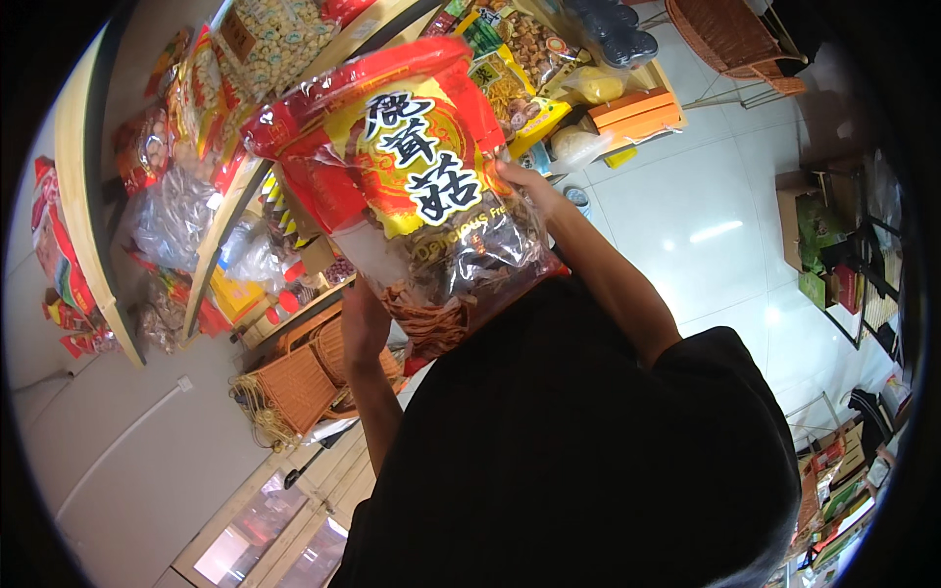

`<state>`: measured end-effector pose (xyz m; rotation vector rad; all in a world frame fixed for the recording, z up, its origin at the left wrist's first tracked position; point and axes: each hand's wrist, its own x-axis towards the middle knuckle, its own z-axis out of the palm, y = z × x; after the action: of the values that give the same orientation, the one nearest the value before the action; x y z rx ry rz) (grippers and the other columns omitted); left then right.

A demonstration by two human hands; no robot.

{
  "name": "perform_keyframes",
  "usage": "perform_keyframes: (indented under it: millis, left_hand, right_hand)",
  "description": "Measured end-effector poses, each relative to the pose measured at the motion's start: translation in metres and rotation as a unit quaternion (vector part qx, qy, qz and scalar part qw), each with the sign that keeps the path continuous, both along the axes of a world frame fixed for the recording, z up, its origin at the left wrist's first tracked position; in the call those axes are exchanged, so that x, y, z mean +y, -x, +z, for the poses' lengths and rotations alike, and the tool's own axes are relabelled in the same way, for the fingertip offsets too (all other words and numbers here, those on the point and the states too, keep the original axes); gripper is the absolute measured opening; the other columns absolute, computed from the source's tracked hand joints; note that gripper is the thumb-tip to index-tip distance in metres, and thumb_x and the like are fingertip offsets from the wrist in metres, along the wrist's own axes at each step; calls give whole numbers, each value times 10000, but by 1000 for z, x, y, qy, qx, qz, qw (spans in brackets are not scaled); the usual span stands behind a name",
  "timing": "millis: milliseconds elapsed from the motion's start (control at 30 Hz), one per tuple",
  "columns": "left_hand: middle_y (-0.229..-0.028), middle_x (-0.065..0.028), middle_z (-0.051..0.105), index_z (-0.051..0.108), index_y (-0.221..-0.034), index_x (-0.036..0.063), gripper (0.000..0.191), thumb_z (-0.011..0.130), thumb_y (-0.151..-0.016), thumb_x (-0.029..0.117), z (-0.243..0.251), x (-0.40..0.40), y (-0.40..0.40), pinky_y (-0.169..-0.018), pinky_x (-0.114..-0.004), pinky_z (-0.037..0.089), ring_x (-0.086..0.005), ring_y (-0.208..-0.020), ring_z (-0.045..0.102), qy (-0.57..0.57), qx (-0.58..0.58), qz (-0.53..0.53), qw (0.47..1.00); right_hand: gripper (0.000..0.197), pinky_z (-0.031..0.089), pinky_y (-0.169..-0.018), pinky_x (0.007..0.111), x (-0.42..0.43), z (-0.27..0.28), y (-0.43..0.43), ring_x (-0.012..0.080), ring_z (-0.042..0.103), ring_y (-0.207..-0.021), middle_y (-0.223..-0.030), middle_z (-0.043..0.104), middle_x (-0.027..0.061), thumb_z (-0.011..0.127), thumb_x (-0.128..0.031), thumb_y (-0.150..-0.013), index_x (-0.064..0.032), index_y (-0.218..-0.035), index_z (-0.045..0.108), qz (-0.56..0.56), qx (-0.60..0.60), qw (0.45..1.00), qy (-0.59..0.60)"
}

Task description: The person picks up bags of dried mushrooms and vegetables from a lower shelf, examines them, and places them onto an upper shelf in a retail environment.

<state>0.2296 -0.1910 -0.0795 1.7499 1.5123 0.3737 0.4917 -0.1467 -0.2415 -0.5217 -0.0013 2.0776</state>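
A large plastic bag of dried mushrooms (441, 176), red and yellow above with a clear lower part, is held up in front of my chest. Big writing covers its front, and brown dried strips show through the bottom. On its right edge, my right hand (523, 185) grips the side, with some fingers hidden behind the bag. My left hand (365, 320) supports the opposite edge lower down; most of its fingers are out of sight behind the plastic. The bag's red top leans toward the wooden shelves (228, 228).
Packaged dried foods (272, 44) fill the shelves at upper left. More bags (526, 73) and an orange box (636, 114) lie on a display beyond my right hand. Woven chairs stand at left (294, 382) and upper right (728, 37). Glass-fronted cabinet doors (250, 529) are at lower left.
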Motion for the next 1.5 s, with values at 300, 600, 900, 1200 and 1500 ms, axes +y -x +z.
perform_keyframes:
  millis: [300,600,900,1200,1500]
  left_hand:
    - [-1207,-156,555,442,-1297,3,449,479,-932,261,-91,5,30,-843,-401,527,-269,-1024,598,262,-553,260,747]
    - [-1209,-159,557,443,-1299,3,460,478,-918,259,-105,15,31,-848,-407,525,-275,-1032,596,254,-620,220,709]
    - [-1211,-162,560,445,-1300,4,470,477,-905,257,-80,-13,39,-852,-413,523,-281,-1040,593,195,-671,210,684]
    - [-1214,-164,563,446,-1302,5,481,476,-892,256,-130,-1,23,-856,-420,521,-287,-1048,591,235,-727,149,629]
    - [-1095,-187,636,503,-1210,-39,504,490,-761,191,-85,11,35,-836,-433,537,-333,-919,643,189,-726,138,646]
  right_hand:
    - [815,395,-1004,365,19,112,-43,214,503,-1173,-1280,531,118,731,-185,-775,-59,-1439,276,-44,-186,921,-339]
    - [792,342,-1060,346,20,149,-40,179,450,-1224,-1352,478,113,713,-116,-815,-39,-1455,253,-73,-225,898,-371]
    - [769,338,-1065,360,-4,149,-30,207,413,-1266,-1380,434,125,682,-145,-850,-33,-1452,217,-78,-171,893,-408]
    - [799,284,-1097,370,-5,115,-18,239,379,-1288,-1394,395,175,673,-232,-864,2,-1452,184,-22,-336,850,-405]
    - [1183,203,-1142,375,-37,81,-19,233,181,-1403,-1521,154,182,810,-243,-732,-53,-1478,-88,73,-298,848,-432]
